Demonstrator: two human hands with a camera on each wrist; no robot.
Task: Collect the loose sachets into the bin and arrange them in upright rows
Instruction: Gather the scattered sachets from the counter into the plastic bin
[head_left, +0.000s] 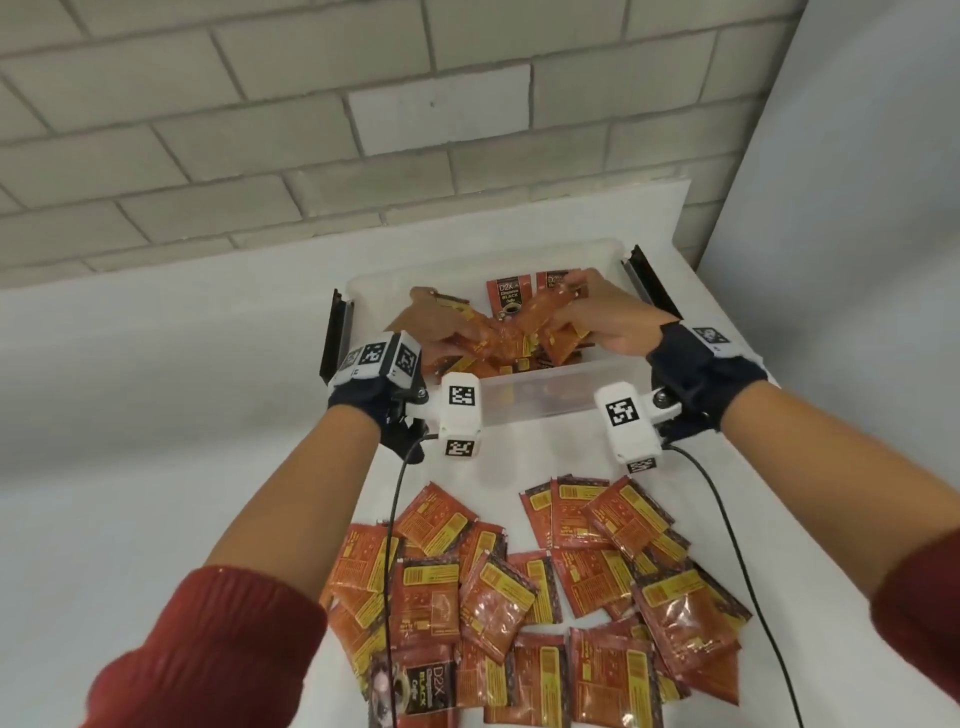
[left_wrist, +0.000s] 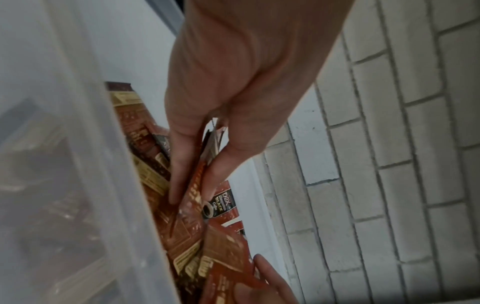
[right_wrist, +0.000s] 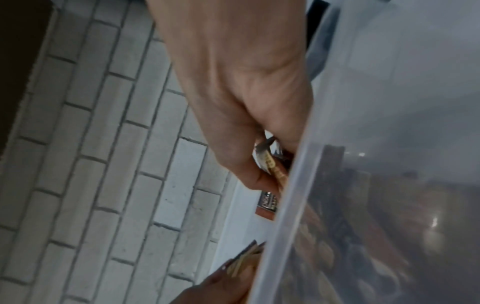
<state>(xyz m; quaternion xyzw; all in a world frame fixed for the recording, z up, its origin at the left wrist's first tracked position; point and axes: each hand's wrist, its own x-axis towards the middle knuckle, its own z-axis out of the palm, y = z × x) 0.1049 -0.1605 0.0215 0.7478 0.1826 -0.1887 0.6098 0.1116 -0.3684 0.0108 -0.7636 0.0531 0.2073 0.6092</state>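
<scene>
A clear plastic bin (head_left: 550, 382) stands at the far end of the white table. Both hands are inside it. My left hand (head_left: 451, 339) grips a bunch of orange sachets (head_left: 501, 338) edge-on between thumb and fingers (left_wrist: 182, 164). My right hand (head_left: 569, 306) pinches the other end of the same cluster (right_wrist: 274, 169). Two dark-fronted sachets (head_left: 511, 299) stand upright against the bin's back wall. Several more lie jumbled on the bin's floor (left_wrist: 182, 232). A large pile of loose sachets (head_left: 519, 597) lies on the table in front of the bin.
Black rails flank the bin on the left (head_left: 335, 332) and on the right (head_left: 647, 280). A grey brick wall (head_left: 311, 130) rises just behind the table (head_left: 156, 415). Black cables (head_left: 389, 545) from the wrist cameras hang over the loose pile.
</scene>
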